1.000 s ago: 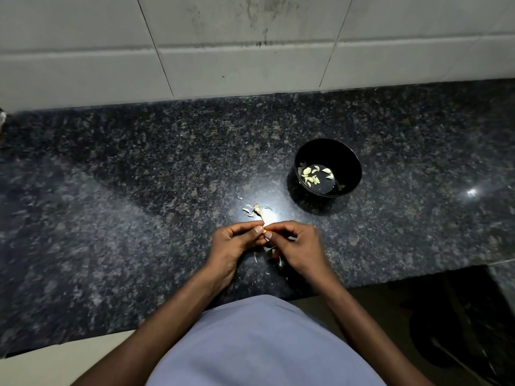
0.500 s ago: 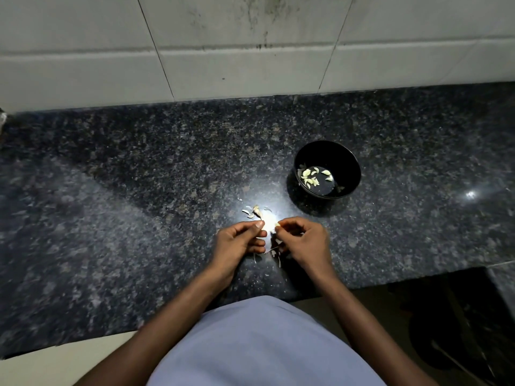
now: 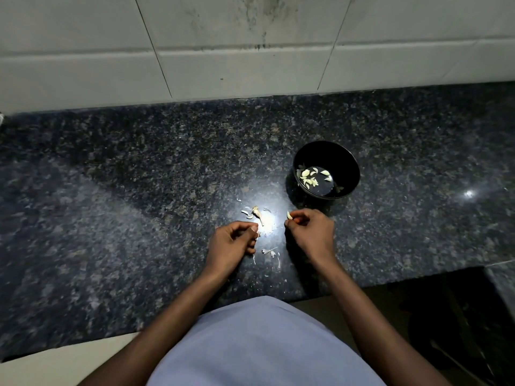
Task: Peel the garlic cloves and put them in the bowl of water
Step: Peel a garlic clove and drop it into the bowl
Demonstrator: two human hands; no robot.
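We note one clove, pale and bare of skin, pinched at the fingertips of the right hand, just near of the bowl and above the surface. Left hand sits apart to the left, fingers curled; a scrap of skin shows at its fingertips, though we cannot tell if it is gripped. The bowl is black and round, standing on the right; it holds water with a cluster of peeled cloves lying in it. Peel scraps lie between and beyond the hands.
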